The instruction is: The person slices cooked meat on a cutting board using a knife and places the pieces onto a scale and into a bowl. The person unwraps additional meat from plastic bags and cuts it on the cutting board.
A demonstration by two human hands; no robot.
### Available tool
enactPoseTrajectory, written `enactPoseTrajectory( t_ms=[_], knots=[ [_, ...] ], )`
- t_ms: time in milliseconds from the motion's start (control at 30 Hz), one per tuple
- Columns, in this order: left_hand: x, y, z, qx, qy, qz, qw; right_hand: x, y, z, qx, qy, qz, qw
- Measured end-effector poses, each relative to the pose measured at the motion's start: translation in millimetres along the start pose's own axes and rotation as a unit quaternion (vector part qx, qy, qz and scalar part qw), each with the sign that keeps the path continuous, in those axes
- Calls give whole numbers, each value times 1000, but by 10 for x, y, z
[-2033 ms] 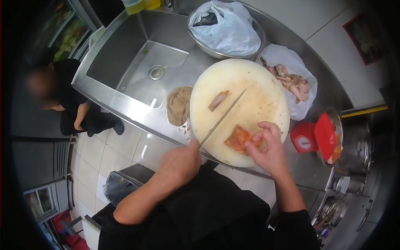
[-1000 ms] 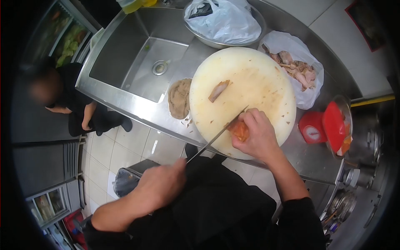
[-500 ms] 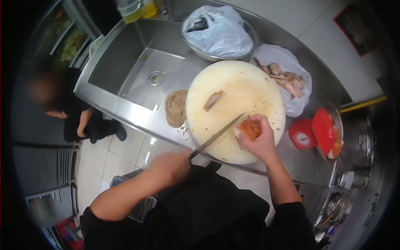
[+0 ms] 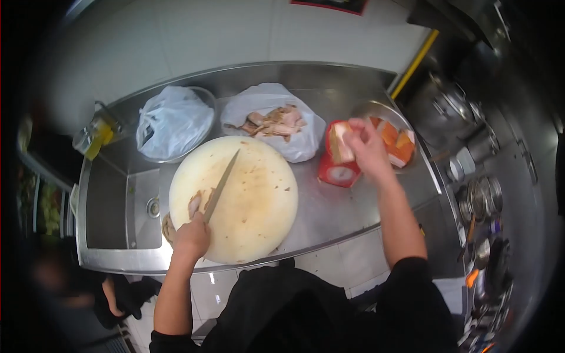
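Note:
My left hand point(image 4: 192, 238) is wrapped round the handle of a long knife point(image 4: 223, 182). Its blade lies over the round white chopping board point(image 4: 262, 203), pointing to the far side. Beside the blade is a small meat scrap point(image 4: 195, 204). Over on the right, my right hand point(image 4: 371, 152) grips a block of roast pork point(image 4: 340, 143) by one side. The pork is above a red kitchen scale point(image 4: 339, 175); whether it touches the pan I cannot tell. Behind that hand, a metal bowl point(image 4: 372, 108) holds several browned pork pieces point(image 4: 398, 146).
Meat trimmings point(image 4: 276, 122) lie on a white plastic bag point(image 4: 303, 150) behind the board. A tied plastic bag point(image 4: 175, 120) fills another bowl. At left is the steel sink point(image 4: 106, 212); a co-worker's arm point(image 4: 110, 297) shows beyond it. Pots point(image 4: 485, 197) line the right.
My right hand has carried the pork from the board to the scale. The knife has swung away from the pork and now lies over the board's left part. The view has turned to the right.

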State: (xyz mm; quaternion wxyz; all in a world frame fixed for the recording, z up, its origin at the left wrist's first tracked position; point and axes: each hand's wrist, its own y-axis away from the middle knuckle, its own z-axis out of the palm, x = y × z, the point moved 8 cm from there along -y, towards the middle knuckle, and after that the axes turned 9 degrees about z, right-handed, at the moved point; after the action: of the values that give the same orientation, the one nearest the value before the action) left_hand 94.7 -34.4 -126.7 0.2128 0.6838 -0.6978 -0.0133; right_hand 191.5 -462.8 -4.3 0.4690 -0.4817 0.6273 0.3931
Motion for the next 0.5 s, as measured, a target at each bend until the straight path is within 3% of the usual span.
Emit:
enactPoseTrajectory(
  t_ms=[67, 167, 267, 500],
  knots=[
    [-6, -6, 14, -11, -14, 4, 1000, -106, -231, -375, 98, 234, -50, 966],
    [13, -17, 18, -22, -39, 5, 999, 73, -445, -501, 106, 429, -15, 897],
    [86, 32, -24, 44, -51, 37, 997, 294, -536, -458, 81, 459, -12, 885],
    [42, 21, 45, -4, -32, -35, 999, 344, -483, -358, 78, 497, -14, 864]
  ],
)
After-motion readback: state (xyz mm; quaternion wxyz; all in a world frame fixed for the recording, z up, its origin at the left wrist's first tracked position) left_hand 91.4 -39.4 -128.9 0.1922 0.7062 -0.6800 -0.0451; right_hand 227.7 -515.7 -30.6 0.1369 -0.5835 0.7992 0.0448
